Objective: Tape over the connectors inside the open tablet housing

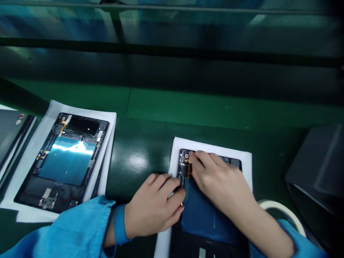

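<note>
both hands on an opened tablet [206,215] sitting on white paper [212,147], left hand [154,208] holding its left edge, right hand [215,179] fingertips pressing near the orange flex strip [189,171], second opened tablet [64,161] off to the left on the green bench [188,107].

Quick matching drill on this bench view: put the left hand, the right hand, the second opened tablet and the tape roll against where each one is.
1. left hand
2. right hand
3. second opened tablet
4. tape roll

A. far left, on white sheet
B. fingertips at near tablet's orange flex strip
C. on near tablet's left edge
D. behind right forearm

Pairs: 1-C, 2-B, 3-A, 4-D
</note>
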A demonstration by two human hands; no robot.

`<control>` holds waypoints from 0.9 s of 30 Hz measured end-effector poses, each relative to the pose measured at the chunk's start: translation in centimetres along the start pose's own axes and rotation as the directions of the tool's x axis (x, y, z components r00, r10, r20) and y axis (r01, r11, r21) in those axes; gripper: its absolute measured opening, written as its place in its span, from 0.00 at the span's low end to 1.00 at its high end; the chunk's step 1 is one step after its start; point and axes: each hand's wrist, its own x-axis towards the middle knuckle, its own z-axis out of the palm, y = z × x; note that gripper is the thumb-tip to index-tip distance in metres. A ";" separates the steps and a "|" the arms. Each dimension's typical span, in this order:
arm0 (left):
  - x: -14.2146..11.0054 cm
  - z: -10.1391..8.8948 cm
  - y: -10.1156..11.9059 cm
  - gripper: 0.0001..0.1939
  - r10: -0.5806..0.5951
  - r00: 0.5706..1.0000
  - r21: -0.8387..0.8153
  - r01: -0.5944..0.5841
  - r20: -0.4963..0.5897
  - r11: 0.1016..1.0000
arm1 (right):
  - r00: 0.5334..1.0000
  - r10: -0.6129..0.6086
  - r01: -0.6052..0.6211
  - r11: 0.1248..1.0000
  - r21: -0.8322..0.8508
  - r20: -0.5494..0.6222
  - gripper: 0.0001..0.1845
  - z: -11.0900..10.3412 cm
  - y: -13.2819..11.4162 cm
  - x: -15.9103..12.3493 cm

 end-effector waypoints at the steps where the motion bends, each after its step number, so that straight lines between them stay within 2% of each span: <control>1: 0.0 0.0 0.0 0.10 0.003 1.000 0.000 -0.003 -0.009 1.000 | 1.000 0.012 -0.011 1.000 -0.012 0.015 0.15 -0.1 -0.4 0.1; 7: 0.2 0.1 -0.8 0.12 0.085 0.994 0.081 -0.079 -0.070 0.994 | 0.996 0.079 -0.076 0.995 -0.071 0.038 0.21 -0.4 -2.0 -0.1; 10: 0.5 0.3 -1.3 0.13 0.128 0.987 0.105 -0.117 -0.100 0.988 | 0.996 0.081 -0.080 0.996 -0.028 0.030 0.19 -2.0 -2.0 -3.0; 12: 0.5 0.4 -1.6 0.12 0.141 0.985 0.106 -0.130 -0.101 0.986 | 0.989 0.144 -0.142 0.989 0.051 -0.045 0.16 -3.6 -1.6 -6.5; 14: 0.4 0.5 -1.7 0.12 0.149 0.985 0.106 -0.140 -0.089 0.985 | 0.932 0.308 -0.303 0.951 0.056 -0.193 0.18 -5.0 -0.3 -10.6; 16: 0.3 0.5 -1.7 0.12 0.149 0.986 0.104 -0.140 -0.079 0.985 | 0.832 0.446 -0.499 0.861 -0.097 -0.329 0.23 -5.5 1.7 -14.6; 17: 0.3 0.4 -1.7 0.12 0.146 0.986 0.103 -0.138 -0.078 0.985 | 0.785 0.486 -0.577 0.798 -0.172 -0.384 0.25 -5.5 2.9 -16.2; 19: 0.4 0.3 -1.7 0.12 0.142 0.987 0.101 -0.133 -0.080 0.986 | 0.740 0.522 -0.650 0.718 -0.249 -0.425 0.26 -5.1 5.1 -18.6; 22: 0.5 0.1 -1.7 0.11 0.145 0.987 0.102 -0.138 -0.065 0.985 | 0.744 0.549 -0.659 0.695 -0.286 -0.381 0.24 -4.5 7.1 -20.0; 27: 0.6 0.0 -1.7 0.11 0.148 0.988 0.095 -0.143 -0.049 0.985 | 0.767 0.545 -0.638 0.703 -0.313 -0.339 0.16 -4.3 8.4 -19.5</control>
